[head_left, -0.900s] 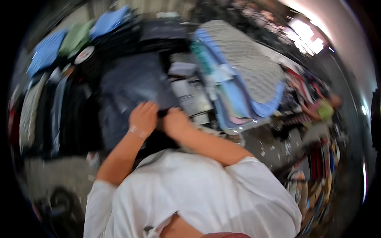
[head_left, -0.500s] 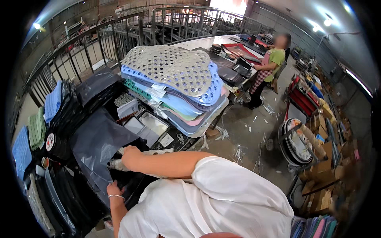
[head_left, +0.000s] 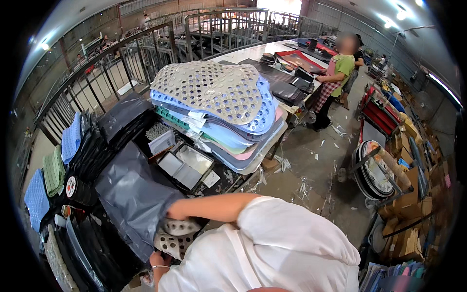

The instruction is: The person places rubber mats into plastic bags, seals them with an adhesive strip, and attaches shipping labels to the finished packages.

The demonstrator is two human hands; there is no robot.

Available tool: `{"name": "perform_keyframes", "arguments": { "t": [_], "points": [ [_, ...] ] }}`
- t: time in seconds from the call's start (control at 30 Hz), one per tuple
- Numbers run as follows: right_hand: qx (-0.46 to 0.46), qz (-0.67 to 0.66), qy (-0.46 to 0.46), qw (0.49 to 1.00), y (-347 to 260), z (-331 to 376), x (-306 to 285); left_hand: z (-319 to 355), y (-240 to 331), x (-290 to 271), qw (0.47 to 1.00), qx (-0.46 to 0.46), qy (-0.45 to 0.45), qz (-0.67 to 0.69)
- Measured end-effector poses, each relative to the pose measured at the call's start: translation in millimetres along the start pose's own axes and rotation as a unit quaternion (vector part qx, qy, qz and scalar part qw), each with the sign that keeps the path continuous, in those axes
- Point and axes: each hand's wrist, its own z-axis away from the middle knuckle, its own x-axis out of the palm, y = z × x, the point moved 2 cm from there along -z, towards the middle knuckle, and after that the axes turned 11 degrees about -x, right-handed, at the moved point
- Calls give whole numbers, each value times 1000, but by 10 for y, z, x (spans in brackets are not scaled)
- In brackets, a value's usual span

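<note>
A dark grey plastic bag [head_left: 134, 194] lies on the table at my left, its mouth toward me. Partly inside that mouth is a folded beige bath mat with round holes [head_left: 172, 246]. My right hand [head_left: 179, 209] reaches into the bag above the mat; its fingers are hidden under the plastic. Lower down, my left hand [head_left: 156, 259], with a bracelet at the wrist, is closed on the near edge of the bag beside the mat. A tall pile of holed mats [head_left: 209, 92] in beige, blue, green and pink stands beyond my right arm.
A black tray with small boxes [head_left: 187, 165] sits beyond the bag. Stacked black bags [head_left: 121, 114], a tape roll [head_left: 78, 190] and rolled mats [head_left: 52, 168] line the left. A person [head_left: 335, 73] stands at the far table. A cart [head_left: 372, 170] and cartons [head_left: 408, 228] are at right.
My right hand has gone from holding the mat at the bag's mouth to inside the bag. More of the holed mat shows near my body. My left hand stays at the bag's edge.
</note>
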Motion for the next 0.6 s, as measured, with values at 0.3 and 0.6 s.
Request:
{"name": "perform_keyframes", "arguments": {
  "t": [0.3,0.6],
  "points": [
    [218,137,250,933,249,827,32,-117,-414,956,614,-312,30,725],
    [38,-66,381,921,-350,500,-1864,349,-40,-1741,470,-168,197,844]
  ]
}}
